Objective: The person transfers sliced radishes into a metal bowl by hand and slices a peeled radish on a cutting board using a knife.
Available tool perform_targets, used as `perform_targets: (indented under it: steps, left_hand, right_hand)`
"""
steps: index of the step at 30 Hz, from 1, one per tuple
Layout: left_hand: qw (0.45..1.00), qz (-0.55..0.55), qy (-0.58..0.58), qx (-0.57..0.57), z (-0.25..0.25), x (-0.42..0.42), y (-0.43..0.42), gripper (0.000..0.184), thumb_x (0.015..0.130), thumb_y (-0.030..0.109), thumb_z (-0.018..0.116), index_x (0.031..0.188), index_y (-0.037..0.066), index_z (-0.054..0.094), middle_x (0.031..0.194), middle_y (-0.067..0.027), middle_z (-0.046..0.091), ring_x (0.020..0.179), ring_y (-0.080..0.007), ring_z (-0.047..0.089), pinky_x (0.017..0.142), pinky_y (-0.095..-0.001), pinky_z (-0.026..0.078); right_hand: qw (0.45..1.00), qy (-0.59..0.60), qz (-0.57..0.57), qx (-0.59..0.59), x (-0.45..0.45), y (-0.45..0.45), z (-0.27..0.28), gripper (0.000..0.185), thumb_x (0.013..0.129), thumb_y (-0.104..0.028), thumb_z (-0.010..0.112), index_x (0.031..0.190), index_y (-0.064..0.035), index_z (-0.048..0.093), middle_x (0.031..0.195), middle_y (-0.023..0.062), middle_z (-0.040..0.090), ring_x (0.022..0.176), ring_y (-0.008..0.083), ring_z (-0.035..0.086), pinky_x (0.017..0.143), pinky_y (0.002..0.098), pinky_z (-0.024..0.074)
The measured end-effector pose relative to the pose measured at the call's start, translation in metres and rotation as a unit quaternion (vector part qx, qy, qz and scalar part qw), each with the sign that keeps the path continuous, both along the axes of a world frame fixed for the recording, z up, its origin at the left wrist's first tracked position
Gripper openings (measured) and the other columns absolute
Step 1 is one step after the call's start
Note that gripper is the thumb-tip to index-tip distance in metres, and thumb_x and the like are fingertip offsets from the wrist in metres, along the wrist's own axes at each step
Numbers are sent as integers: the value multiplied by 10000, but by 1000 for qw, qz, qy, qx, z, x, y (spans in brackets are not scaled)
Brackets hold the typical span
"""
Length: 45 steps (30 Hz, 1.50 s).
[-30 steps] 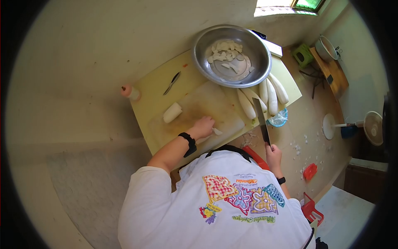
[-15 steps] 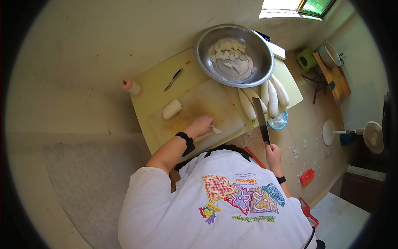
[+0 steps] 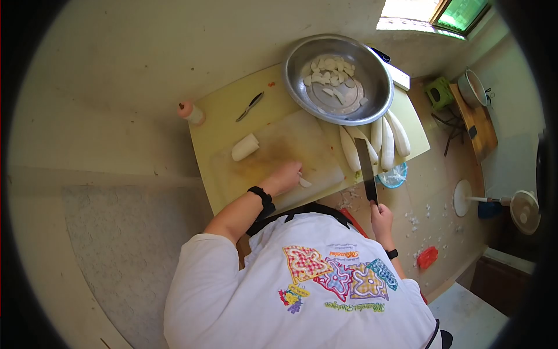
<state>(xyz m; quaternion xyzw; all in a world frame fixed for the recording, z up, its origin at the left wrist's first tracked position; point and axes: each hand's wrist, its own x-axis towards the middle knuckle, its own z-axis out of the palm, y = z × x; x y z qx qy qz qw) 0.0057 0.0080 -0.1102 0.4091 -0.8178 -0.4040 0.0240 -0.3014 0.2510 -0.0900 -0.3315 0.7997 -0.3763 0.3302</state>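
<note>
My left hand is closed on a small white slice over the near part of the cutting board. A thick white vegetable piece lies on the board's left side. My right hand grips the handle of a long-bladed knife, held at the table's right front edge. Its blade points away from me, beside several peeled white vegetables. Behind the board, a large metal bowl contains several white slices.
A peeler and a pink-topped bottle are on the yellow table. A blue bin stands below the table's right edge. Farther right are a green stool, a fan and a red object on the floor.
The view has shifted slightly, moving the bowl and table right and down in the picture. My left hand has moved a little about the slice; my right hand still holds the knife.
</note>
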Motion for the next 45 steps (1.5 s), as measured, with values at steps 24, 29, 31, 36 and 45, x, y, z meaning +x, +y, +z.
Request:
perform_targets:
  steps: [24, 29, 31, 36, 45]
  left_hand:
    - [997, -42, 52, 39, 2, -25, -7, 243, 805, 198, 682, 969, 25, 636, 828, -142, 666, 758, -299, 648, 701, -414, 528]
    - [933, 116, 161, 299, 45, -64, -56, 221, 885, 180, 655, 1053, 49, 599, 828, -63, 645, 698, -170, 620, 656, -319, 542]
    - [862, 212, 271, 373, 61, -79, -76, 219, 887, 165, 624, 1072, 63, 569, 875, -45, 618, 695, -157, 624, 629, -317, 564]
    - [785, 309, 372, 388, 72, -100, -121, 198, 916, 139, 560, 1070, 16, 548, 1002, -105, 596, 796, -227, 643, 733, -376, 585]
    - [703, 391, 420, 419, 69, -109, -142, 212, 880, 111, 512, 1011, -56, 495, 1048, -214, 545, 966, -387, 624, 922, -478, 545]
  right_hand:
    - [1000, -9, -12, 22, 5, 3, 6, 471, 965, -302, 645, 583, -84, 476, 506, -26, 469, 453, 62, 416, 434, 262, 308]
    - [999, -15, -25, 19, 5, 8, 0, 470, 964, -293, 646, 580, -85, 472, 508, -29, 463, 452, 60, 408, 431, 264, 302]
    - [999, -17, -33, 16, 6, 11, -2, 470, 964, -290, 646, 579, -86, 470, 508, -30, 461, 451, 59, 404, 429, 265, 299]
    - [997, -36, -71, 22, 13, 14, 9, 526, 924, -321, 682, 581, -28, 411, 519, 0, 347, 526, 92, 312, 461, 334, 273]
    - [996, -35, -80, 28, 13, 23, 1, 519, 919, -327, 684, 589, -18, 428, 517, 15, 357, 528, 97, 330, 469, 338, 290]
